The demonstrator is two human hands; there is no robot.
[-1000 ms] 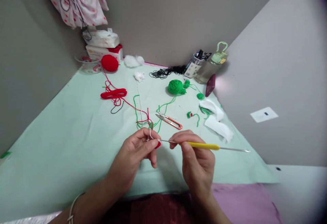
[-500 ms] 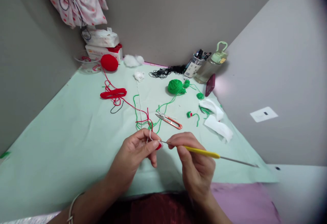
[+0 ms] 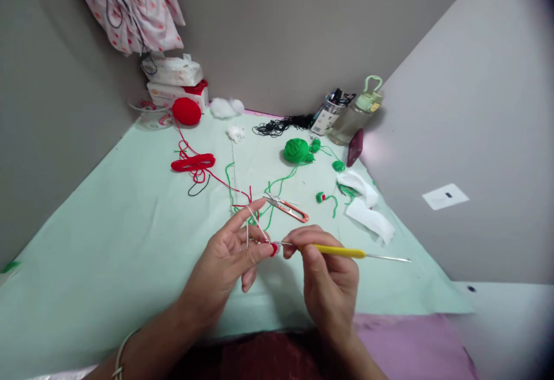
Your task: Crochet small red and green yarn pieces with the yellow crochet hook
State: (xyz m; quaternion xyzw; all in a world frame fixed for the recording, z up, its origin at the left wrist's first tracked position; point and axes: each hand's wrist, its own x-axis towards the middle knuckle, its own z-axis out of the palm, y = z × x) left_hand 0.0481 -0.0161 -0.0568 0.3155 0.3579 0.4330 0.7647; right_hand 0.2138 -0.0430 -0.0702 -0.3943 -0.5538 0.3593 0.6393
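My left hand pinches a small red and white crochet piece between thumb and fingers. White yarn runs taut from the piece over the raised index finger. In my right hand is a crochet hook with a yellow handle, held like a pen. Its thin metal tip reaches the crochet piece; the yarn's exact path round the tip is too small to tell. Just beyond the hands lie orange-handled thread snips and loose red and green yarn ends.
A red yarn ball, a red skein, a green yarn ball and black yarn lie farther back. A bottle and a pen cup stand at the back right. White strips lie on the right.
My left index finger has lifted and stretched away, drawing the white yarn tight. The hook's rear end has swung left and up a little as my right hand turned.
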